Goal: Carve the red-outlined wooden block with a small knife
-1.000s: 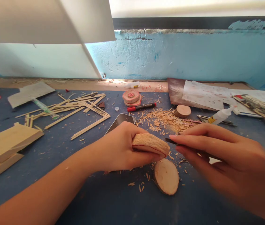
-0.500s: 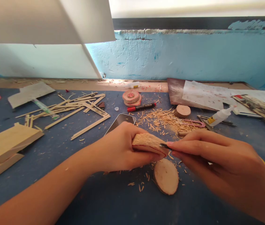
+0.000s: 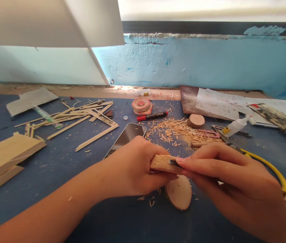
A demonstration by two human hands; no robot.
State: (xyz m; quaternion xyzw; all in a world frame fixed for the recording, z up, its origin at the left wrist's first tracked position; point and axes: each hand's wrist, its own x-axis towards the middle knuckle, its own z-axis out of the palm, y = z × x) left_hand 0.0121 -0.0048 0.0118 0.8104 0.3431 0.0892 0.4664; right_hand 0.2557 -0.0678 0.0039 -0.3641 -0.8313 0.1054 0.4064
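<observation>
1 wood piece (image 3: 160, 163) | clasped in left grip (image 3: 140, 165), jutting rightward | right grip (image 3: 236, 179) pinches blade (image 3: 174, 163)

phone (image 3: 127, 135); red-capped marker (image 3: 153, 116); loose sticks (image 3: 97, 137); white glue bottle (image 3: 234, 127) near papers (image 3: 216, 102); yellow-handled tool (image 3: 274, 166)

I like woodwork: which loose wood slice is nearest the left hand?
The oval slice, partly hidden by the left hand; the small round slice and red-marked stack lie farther off.

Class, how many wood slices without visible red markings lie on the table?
2: an oval slice, partly hidden by the left hand, and a round slice by the shavings. Others may be hidden.
</observation>
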